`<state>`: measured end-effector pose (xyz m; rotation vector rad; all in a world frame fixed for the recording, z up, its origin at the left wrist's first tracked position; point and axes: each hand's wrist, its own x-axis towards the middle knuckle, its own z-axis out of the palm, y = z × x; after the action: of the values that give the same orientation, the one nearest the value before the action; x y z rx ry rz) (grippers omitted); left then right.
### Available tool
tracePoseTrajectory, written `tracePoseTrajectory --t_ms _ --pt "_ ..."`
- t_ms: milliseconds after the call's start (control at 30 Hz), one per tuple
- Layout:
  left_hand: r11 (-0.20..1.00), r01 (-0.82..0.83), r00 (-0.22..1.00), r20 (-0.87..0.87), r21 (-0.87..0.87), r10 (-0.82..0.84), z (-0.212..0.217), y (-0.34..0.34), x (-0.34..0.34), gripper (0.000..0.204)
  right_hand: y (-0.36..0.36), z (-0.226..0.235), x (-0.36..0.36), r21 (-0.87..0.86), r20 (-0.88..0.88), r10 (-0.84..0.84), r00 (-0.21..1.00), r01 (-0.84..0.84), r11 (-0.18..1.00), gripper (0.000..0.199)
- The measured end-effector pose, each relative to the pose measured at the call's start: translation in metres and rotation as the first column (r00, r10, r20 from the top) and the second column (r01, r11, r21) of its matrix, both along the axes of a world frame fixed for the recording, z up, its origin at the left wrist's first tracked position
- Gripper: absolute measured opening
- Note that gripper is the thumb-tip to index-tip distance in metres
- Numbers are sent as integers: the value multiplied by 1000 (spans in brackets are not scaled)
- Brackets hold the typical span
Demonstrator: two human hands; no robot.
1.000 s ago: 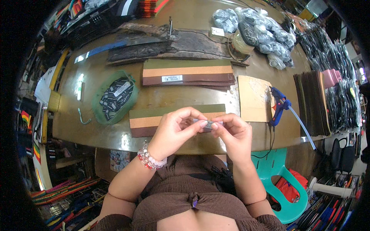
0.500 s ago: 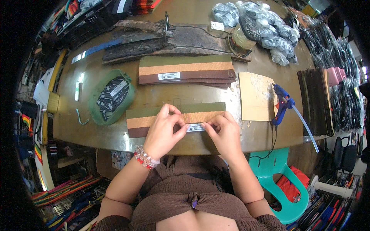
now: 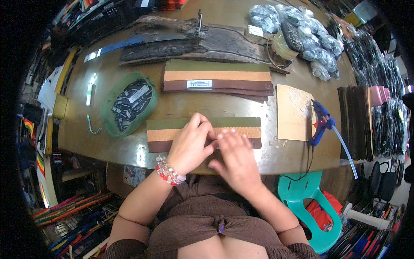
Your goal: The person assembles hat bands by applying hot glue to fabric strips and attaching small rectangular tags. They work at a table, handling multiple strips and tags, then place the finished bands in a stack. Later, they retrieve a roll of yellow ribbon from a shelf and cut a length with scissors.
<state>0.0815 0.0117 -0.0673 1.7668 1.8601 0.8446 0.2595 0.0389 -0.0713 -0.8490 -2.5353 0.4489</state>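
Note:
A striped fabric panel point(image 3: 160, 136) in green, tan and brown lies flat near the front edge of the table. On its middle rests my left hand point(image 3: 189, 140), thumb and forefinger drawn together in a pinch; whatever lies between the fingertips is hidden. My right hand point(image 3: 237, 157) lies over the panel's lower right part with fingers stretched out and thumb apart, slightly blurred. No label shows on this panel now, as my hands cover that spot. Behind it sits a stack of matching panels point(image 3: 217, 76), the top one bearing a small white label point(image 3: 199, 83).
To the left stands a green basket point(image 3: 152, 103) of small dark labels. At right, a blue glue gun point(image 3: 320, 125) with a clear stick lies by a tan board point(image 3: 291, 112). Farther back are a dark wooden plank point(image 3: 233, 43), a jar point(image 3: 282, 48) and bagged bundles point(image 3: 321, 45).
My right hand has gone from pinching the white label's right end to lying spread over that spot, covering the label. My left hand stays in nearly the same pinch. The whole view has shifted slightly.

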Motion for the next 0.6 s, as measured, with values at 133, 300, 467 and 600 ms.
tracePoseTrajectory --t_ms 133,300,467,600 --pt "999 2 1000 16 -40 -1 -3 -3 -1 23 -16 -7 8 -47 326 -3 945 19 999 93" --pt "995 -14 998 67 104 7 7 -6 -24 17 -14 -15 25 13 380 -46 924 45 999 97" --pt "916 -255 945 -119 310 304 37 -14 -133 14 -15 -14 25 -73 497 -13 868 57 996 95" --pt "977 -41 902 -414 208 125 32 -1 -193 17 -17 -12 24 26 346 -69 936 64 998 86"
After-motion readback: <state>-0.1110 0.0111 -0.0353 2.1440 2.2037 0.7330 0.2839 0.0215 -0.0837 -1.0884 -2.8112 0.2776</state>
